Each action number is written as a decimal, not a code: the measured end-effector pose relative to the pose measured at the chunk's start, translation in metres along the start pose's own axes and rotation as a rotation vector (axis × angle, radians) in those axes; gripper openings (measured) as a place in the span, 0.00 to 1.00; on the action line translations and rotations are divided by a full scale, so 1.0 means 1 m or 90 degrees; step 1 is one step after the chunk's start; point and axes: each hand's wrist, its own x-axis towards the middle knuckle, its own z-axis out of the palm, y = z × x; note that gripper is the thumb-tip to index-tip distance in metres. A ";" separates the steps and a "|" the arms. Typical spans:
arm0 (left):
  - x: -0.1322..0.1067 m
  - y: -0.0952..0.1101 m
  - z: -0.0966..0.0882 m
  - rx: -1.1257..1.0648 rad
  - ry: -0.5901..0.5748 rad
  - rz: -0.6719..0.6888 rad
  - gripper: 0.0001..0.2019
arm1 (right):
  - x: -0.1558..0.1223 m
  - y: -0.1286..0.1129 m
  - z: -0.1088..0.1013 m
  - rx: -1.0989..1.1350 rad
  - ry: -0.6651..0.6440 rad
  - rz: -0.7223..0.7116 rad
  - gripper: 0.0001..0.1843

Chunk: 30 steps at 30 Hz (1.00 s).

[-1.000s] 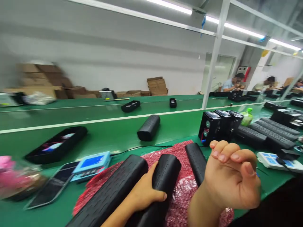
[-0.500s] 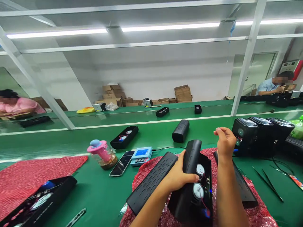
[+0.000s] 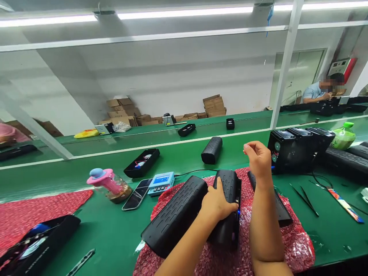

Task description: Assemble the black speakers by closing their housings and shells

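My left hand [image 3: 216, 202] grips a black speaker body [image 3: 228, 180] with a raised dash pattern. Its thumb lies on the right edge, near a small blue light. My right hand [image 3: 259, 160] is lifted to the right of that body, fingertips pinched together; whatever may be between them is too small to make out. Beside my left hand lies a patterned black shell [image 3: 175, 218]. Partly behind my right forearm is another black shell [image 3: 283, 209]. These parts rest on red bubble wrap [image 3: 299, 241].
To the left are a phone [image 3: 138, 194], a light-blue meter [image 3: 161, 183], a pink-lidded jar [image 3: 107, 188] and an opened speaker shell [image 3: 54, 241]. Black tweezers [image 3: 306, 201] lie at right, before several black speaker units [image 3: 296, 153]. A person [image 3: 319, 92] sits across the bench.
The speaker body has been turned: its open side with white round parts faced me, and now its patterned outside shows. My right hand stays raised and pinched. The camera view has shifted.
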 end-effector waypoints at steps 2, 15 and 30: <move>-0.001 0.007 0.003 0.023 0.000 -0.016 0.56 | 0.002 -0.001 -0.008 0.022 0.009 0.002 0.13; 0.004 0.012 0.008 0.116 0.023 -0.083 0.54 | 0.017 -0.001 -0.063 0.250 0.101 -0.014 0.09; 0.003 0.009 0.010 0.101 0.042 -0.057 0.54 | 0.012 -0.010 -0.062 0.380 0.178 -0.028 0.07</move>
